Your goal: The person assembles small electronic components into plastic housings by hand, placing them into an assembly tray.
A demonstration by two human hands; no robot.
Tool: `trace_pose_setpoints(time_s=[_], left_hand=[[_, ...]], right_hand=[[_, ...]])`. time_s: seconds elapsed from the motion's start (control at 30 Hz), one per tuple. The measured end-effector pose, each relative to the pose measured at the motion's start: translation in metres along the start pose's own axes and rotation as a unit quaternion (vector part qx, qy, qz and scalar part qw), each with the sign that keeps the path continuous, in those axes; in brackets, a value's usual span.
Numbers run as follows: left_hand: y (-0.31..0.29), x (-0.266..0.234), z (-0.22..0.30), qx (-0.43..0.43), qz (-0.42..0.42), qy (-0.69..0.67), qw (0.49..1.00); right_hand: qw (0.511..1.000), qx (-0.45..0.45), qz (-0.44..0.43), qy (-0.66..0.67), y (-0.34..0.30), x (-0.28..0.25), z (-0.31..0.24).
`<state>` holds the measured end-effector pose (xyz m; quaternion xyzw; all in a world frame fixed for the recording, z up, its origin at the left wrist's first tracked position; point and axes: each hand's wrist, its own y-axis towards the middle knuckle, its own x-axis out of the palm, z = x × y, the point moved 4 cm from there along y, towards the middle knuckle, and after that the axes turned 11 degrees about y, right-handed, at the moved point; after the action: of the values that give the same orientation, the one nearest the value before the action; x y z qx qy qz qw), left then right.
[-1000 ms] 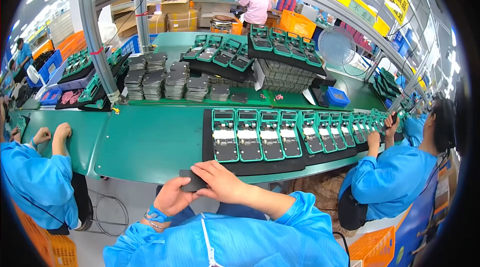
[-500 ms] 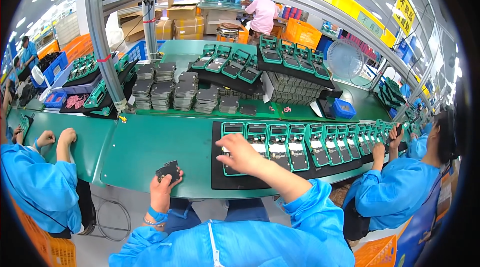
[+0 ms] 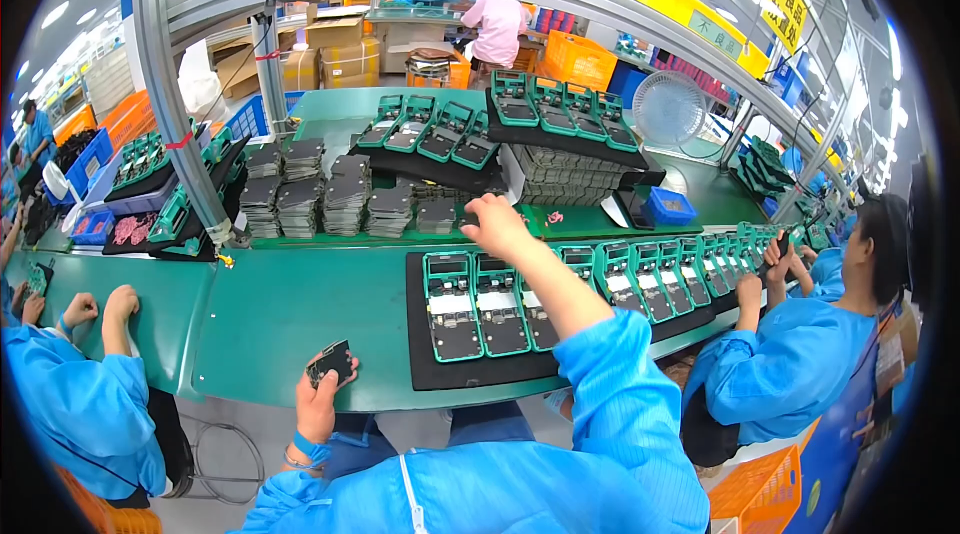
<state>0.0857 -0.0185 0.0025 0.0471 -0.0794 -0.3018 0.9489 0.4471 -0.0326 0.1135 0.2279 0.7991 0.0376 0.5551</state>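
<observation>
My left hand point(image 3: 320, 399) is closed around a few thin dark plates point(image 3: 332, 362) with notched edges, held over the near edge of the green bench. My right hand point(image 3: 497, 226) reaches across to the far side, its fingers bent down in a pinch at a low dark plate point(image 3: 467, 221) at the right end of the stacks. The fingertips partly cover that plate. Beside them stand several stacks of dark plates point(image 3: 345, 196). Under my right forearm, a row of green frames point(image 3: 453, 309) with dark plates and white strips lies on a black mat point(image 3: 432, 374).
Behind the stacks, more green frames point(image 3: 440, 134) rest on black pads. A blue bin point(image 3: 670, 206) stands at the back right. A metal post point(image 3: 178, 114) rises at the left. Co-workers in blue sit on both sides, their hands point(image 3: 122, 302) on the bench.
My right hand has moved from above the near green frames to the far stacks, and its fingers have closed down. My left hand keeps the plates. The whole view has shifted slightly.
</observation>
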Motion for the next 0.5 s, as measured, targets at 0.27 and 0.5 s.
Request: trace_pose_setpoints(time_s=[0.27, 0.5], left_hand=[[0.001, -0.004, -0.003, -0.002, -0.009, 0.014, 1.0], [-0.001, -0.005, -0.001, -0.017, -0.004, -0.01, 1.0]], right_hand=[[0.964, 0.082, -0.243, -0.07, 0.053, 0.051, 0.074], [0.96, 0.031, -0.238, -0.142, 0.05, 0.062, 0.068]])
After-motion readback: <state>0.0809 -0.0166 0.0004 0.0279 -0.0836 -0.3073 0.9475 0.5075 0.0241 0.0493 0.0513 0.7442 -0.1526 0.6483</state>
